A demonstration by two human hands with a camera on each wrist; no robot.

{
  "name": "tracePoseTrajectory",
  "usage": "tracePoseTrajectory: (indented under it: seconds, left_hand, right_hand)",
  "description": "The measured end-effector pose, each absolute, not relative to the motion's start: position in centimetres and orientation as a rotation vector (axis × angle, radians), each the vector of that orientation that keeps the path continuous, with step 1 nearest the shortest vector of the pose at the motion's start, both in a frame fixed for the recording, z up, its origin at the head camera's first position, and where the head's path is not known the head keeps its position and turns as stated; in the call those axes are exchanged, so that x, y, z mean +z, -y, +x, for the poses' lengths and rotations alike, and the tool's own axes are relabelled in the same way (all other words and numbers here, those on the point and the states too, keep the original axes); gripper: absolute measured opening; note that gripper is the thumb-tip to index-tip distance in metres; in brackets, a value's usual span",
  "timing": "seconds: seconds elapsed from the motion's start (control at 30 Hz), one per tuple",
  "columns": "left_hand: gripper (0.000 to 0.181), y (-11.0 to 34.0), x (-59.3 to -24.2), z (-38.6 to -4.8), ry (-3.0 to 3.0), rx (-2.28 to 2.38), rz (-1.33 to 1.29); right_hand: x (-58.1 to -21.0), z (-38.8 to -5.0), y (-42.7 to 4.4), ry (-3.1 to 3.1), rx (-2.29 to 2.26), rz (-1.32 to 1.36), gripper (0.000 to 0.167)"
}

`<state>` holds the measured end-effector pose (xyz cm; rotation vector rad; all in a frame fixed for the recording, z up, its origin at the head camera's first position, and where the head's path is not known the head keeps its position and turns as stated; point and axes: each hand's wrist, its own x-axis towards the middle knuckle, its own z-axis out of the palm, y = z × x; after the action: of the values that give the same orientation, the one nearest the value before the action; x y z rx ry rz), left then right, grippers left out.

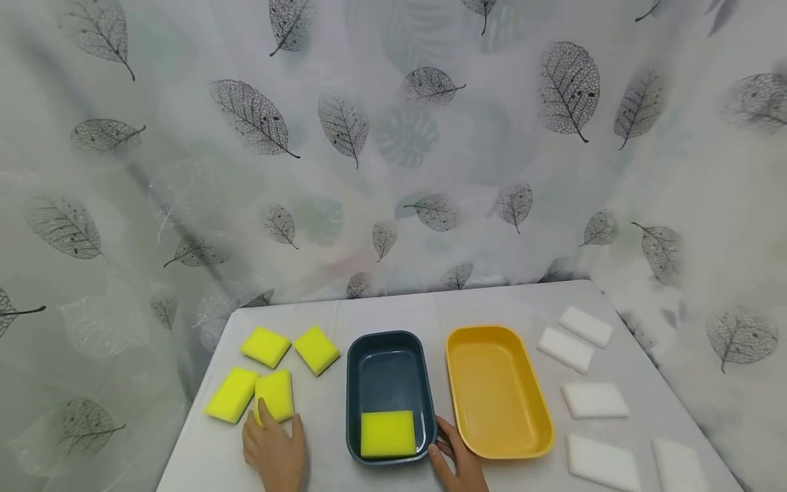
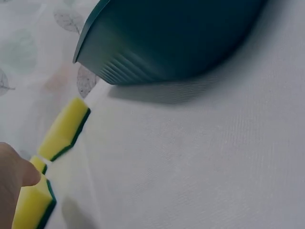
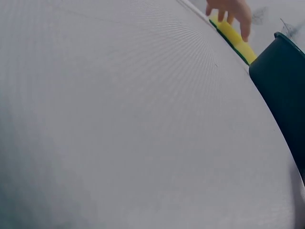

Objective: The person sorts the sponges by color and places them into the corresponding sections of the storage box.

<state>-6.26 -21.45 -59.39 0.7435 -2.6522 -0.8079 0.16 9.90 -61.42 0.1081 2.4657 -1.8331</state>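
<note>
My left hand (image 1: pixel 274 451) reaches over a yellow sponge (image 1: pixel 276 393) with a dark green underside, fingers extended onto its near part. In the left wrist view a fingertip lies by a sponge (image 2: pixel 33 205). The right wrist view shows the same left hand (image 3: pixel 232 12) above a sponge, fingers pointing down. My right hand (image 1: pixel 460 465) touches the right outer side of a dark blue tray (image 1: pixel 387 372) near its front corner. One yellow sponge (image 1: pixel 387 434) lies inside that tray at the near end. The right hand's fingers are out of sight in the right wrist view.
More yellow sponges (image 1: pixel 232 395) lie on the left of the white-covered table (image 1: pixel 332 424). A yellow-orange tray (image 1: pixel 498 389) stands right of the blue one. Several white sponge blocks (image 1: pixel 595 400) are spread along the right side. A leaf-patterned curtain (image 1: pixel 393 184) hangs behind.
</note>
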Motion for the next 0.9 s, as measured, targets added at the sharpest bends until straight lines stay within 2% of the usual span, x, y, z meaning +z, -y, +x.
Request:
tracePoseTrajectory:
  seconds: [0.23, 0.53, 0.77, 0.9]
  left_hand:
    - [0.088, 21.7, -60.9, -5.8, 2.67, -0.877, 0.888]
    - [0.079, 22.4, -61.6, -6.1, 2.533, -0.862, 0.885]
    - [0.09, 22.4, -61.9, -6.6, 2.487, -0.854, 0.966]
    - [0.089, 22.0, -62.2, -7.4, 2.435, -0.822, 0.995]
  right_hand:
    - [-61.6, 0.6, -9.8, -2.441, -1.824, 0.172, 0.06]
    - [-61.2, 0.3, -9.6, -2.499, -1.813, 0.154, 0.058]
    - [-61.1, 0.2, -9.7, -2.446, -1.815, 0.137, 0.059]
    - [-61.1, 0.0, -9.8, -2.465, -1.808, 0.146, 0.058]
